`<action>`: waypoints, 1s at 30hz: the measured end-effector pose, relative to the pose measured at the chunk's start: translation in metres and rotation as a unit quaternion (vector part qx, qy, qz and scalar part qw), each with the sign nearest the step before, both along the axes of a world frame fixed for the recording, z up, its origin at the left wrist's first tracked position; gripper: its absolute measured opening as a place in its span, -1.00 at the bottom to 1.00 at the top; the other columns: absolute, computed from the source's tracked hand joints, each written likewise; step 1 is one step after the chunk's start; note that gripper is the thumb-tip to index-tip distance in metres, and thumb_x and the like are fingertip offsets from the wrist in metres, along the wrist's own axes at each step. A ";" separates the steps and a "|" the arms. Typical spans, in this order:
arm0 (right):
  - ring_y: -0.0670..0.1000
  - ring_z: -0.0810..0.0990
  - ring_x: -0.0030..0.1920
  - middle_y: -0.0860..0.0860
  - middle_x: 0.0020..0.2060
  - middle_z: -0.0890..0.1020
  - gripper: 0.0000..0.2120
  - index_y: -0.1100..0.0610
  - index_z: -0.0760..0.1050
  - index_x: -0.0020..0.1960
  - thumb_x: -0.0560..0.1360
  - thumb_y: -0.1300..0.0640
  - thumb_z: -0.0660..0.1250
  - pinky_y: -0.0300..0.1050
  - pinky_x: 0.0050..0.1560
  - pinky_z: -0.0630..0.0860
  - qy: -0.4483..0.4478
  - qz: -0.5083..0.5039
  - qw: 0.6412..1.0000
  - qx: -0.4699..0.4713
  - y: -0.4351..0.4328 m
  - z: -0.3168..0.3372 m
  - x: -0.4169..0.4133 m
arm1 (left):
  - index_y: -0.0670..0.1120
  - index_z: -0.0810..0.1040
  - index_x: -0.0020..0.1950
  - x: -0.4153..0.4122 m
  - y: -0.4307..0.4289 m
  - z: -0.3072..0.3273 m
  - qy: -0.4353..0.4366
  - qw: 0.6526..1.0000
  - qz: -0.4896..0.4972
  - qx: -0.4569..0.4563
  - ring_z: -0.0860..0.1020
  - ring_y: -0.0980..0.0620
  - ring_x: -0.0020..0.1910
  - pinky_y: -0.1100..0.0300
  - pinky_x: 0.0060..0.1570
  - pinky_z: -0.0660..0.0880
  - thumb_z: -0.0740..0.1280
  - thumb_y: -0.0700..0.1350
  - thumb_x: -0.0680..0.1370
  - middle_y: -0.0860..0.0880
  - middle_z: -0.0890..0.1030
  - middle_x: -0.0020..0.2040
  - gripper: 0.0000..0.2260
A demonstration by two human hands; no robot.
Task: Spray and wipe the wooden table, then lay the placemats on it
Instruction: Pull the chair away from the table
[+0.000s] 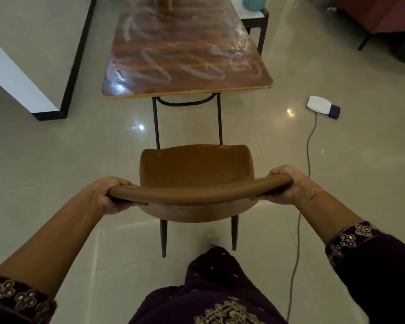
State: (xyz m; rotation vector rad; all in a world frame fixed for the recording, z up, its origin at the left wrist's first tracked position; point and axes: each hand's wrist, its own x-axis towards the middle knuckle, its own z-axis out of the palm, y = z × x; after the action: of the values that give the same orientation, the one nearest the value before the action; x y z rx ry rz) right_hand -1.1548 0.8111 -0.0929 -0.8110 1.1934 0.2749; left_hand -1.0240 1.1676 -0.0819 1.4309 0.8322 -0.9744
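Grips the tan padded chair (197, 169) on dark metal legs by its curved top rail (197, 191): left hand (114, 195) wrapped round the left end, right hand (288, 185) wrapped round the right end, both closed firmly on the rail. Faces the short end of the long glossy reddish-brown wooden table (185, 54), straight ahead and apart from the chair, with tiled floor between. Whitish looping streaks (154, 64) all across the tabletop, probably spray not yet wiped dry, though hard to tell. No placemats, cloth or spray bottle in view.

Likely shifting the chair relative to the table end; impossible to say from here whether lifted or resting on the floor. To do it well: hold both ends level to prevent any twisting, lift rather than drag across the polished tiles, and steer straight along the table's centre line, between its thin black legs. Mind the white-shod foot (211, 239) just beside the rear chair legs. Stay clear of the white power block (318, 105) and its grey cable (310, 141) trailing along the floor on the right, an easy snag for a chair leg. Stop short of the tabletop edge to avoid bumping the streaked surface.
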 end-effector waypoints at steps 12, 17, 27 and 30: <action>0.35 0.51 0.01 0.33 0.05 0.47 -0.85 0.21 0.30 0.07 0.51 0.24 0.12 0.36 -0.37 0.53 -0.028 0.021 0.999 0.016 -0.050 0.012 0.111 | -0.39 0.46 -0.04 0.086 -0.047 0.013 -0.018 0.999 0.038 0.015 0.59 -0.26 -0.13 0.04 -0.41 0.61 0.18 -0.37 0.52 -0.35 0.55 -0.10 -0.89; 0.31 0.49 -0.01 0.30 0.03 0.47 -0.88 0.21 0.31 0.02 0.49 0.29 0.10 0.27 -0.23 0.50 -0.046 0.014 0.998 0.043 -0.053 -0.008 0.137 | -0.31 0.47 -0.06 0.116 -0.057 -0.007 -0.018 0.998 0.059 0.032 0.56 -0.12 -0.18 0.04 -0.49 0.60 0.21 -0.32 0.54 -0.23 0.56 -0.11 -0.92; 0.26 0.48 0.04 0.26 0.00 0.45 -0.91 0.20 0.31 -0.02 0.49 0.31 0.09 0.24 0.06 0.47 -0.059 0.022 0.996 0.059 -0.056 -0.030 0.171 | -0.29 0.46 -0.10 0.139 -0.055 -0.030 -0.024 0.997 0.067 0.038 0.62 -0.08 -0.48 0.15 -0.62 0.52 0.21 -0.30 0.55 -0.20 0.58 -0.22 -0.92; 0.29 0.48 0.07 0.28 0.07 0.44 -0.86 0.20 0.32 0.02 0.47 0.32 0.11 0.25 0.00 0.50 -0.060 0.036 0.996 0.061 -0.054 -0.036 0.169 | -0.29 0.47 -0.09 0.143 -0.049 -0.032 -0.025 0.996 0.064 0.050 0.60 -0.05 -0.56 0.14 -0.62 0.52 0.22 -0.30 0.55 -0.20 0.57 -0.18 -0.92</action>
State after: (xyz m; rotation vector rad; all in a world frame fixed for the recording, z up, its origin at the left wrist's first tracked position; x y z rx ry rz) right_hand -0.9855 0.7567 -0.1285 -0.7544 1.0258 0.3497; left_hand -0.8812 1.1190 -0.1143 1.4626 0.9349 -0.8079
